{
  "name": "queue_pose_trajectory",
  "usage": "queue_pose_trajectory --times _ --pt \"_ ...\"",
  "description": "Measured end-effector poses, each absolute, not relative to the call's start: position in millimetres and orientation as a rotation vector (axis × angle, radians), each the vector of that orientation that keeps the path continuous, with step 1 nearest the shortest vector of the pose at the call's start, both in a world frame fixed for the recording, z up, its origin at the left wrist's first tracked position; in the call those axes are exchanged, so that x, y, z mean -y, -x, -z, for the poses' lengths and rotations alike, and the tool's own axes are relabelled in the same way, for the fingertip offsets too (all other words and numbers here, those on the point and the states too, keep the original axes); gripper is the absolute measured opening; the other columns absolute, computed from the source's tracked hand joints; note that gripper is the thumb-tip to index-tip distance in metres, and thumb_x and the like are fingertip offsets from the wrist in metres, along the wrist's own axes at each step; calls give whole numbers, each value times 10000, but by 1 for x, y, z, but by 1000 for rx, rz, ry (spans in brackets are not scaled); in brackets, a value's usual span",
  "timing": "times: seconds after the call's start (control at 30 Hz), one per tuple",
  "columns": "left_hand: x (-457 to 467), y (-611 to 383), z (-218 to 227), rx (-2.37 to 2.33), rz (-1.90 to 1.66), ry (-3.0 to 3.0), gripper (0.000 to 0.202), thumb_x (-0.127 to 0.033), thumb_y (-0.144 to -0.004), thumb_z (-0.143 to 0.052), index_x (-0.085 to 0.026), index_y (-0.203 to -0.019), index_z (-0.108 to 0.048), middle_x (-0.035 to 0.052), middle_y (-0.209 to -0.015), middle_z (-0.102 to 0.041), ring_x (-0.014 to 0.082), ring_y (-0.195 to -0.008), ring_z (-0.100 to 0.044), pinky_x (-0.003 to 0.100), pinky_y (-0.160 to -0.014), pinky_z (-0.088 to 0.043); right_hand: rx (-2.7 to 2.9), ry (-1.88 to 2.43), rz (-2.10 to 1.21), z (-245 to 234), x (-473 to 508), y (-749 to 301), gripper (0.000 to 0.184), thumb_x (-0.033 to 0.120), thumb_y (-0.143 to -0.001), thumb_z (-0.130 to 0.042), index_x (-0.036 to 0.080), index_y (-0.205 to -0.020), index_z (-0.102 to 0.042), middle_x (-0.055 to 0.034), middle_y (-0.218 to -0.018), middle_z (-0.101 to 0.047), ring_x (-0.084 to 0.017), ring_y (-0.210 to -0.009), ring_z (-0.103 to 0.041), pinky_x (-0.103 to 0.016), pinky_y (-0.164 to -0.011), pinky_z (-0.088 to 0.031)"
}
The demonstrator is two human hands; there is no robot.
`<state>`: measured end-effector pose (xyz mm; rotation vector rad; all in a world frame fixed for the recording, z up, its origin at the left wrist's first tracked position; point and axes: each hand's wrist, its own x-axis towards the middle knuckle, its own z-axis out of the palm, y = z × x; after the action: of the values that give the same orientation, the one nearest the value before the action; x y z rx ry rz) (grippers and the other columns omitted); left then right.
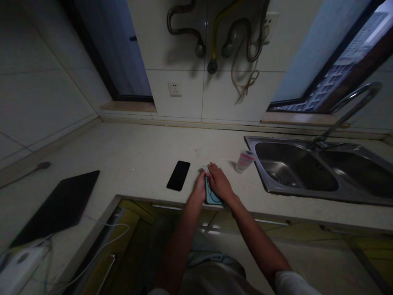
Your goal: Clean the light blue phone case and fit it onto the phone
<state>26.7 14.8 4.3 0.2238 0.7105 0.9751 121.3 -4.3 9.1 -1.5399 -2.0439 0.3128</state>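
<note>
Currently a teal pad (211, 198) is pinned flat at the desk (138, 151) edge: right hand (219, 182) pressed open on top, left hand (200, 187) against its side; likely light, thin, maybe soft; best pinched by an edge

Home kitchen, steel double sink (322, 196) with tap (350, 107), tiled walls (dim), countertop (138, 151)

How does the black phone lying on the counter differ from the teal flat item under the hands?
The black rectangular phone lies bare and untouched; the teal flat item is pressed under the right hand, with the left hand at its edge. The phone lies farther from the steel sink. Both lie flat on the pale counter.
</note>
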Motion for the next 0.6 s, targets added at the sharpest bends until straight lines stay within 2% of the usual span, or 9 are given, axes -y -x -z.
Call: queue_pose_trajectory --times 0.13,0.2,0.27,0.33,0.47,0.6 --pt "-10 -26 -17 -675 -950 -88 503 -386 -998 -303 -95 -1314 -565 145 -1007 -686 241 -983 -662 394 -926 -508 2134 1480 -231 -1 18 -123 517 326 -1033 -334 38 -1428 -501 -164 -1535 -344 -292 -1452 -304 -482 -1201 -238" --pt "-9 -24 -17 -606 -904 -39 572 -470 -1007 -268 -87 -1307 -568 164 -1051 -680 258 -1001 -660 421 -932 -504 2192 1407 -178 4 32 -124 512 329 -1034 -347 34 -1419 -512 -166 -1523 -364 -303 -1444 -318 -501 -1194 -256" --pt "-8 -21 -15 -550 -868 -8 645 -562 -995 -274 -70 -1279 -578 187 -1083 -670 281 -1021 -655 450 -937 -496 2238 1325 -119 8 50 -126 504 328 -1038 -344 26 -1398 -528 -182 -1503 -391 -308 -1424 -354 -514 -1157 -328" --pt "-8 -19 -13 -541 -876 7 649 -583 -989 -305 -53 -1235 -588 201 -1087 -666 292 -1032 -651 470 -946 -485 2286 1248 -61 8 67 -130 492 318 -1038 -363 34 -1412 -508 -173 -1499 -404 -291 -1427 -354 -511 -1147 -354" --pt "-7 -18 -15 -597 -916 -1 604 -572 -1000 -300 -71 -1133 -608 160 -1045 -678 276 -972 -662 492 -948 -475 2359 1173 21 5 94 -139 484 298 -1027 -408 56 -1443 -459 -151 -1530 -365 -264 -1448 -322 -497 -1149 -371" --pt "-7 -19 -17 -612 -961 -17 602 -582 -1002 -281 -98 -1132 -614 134 -1067 -678 260 -941 -665 491 -942 -481 2374 1198 65 9 107 -149 510 292 -1016 -440 80 -1477 -394 -144 -1542 -348 -258 -1453 -312 -497 -1132 -402"
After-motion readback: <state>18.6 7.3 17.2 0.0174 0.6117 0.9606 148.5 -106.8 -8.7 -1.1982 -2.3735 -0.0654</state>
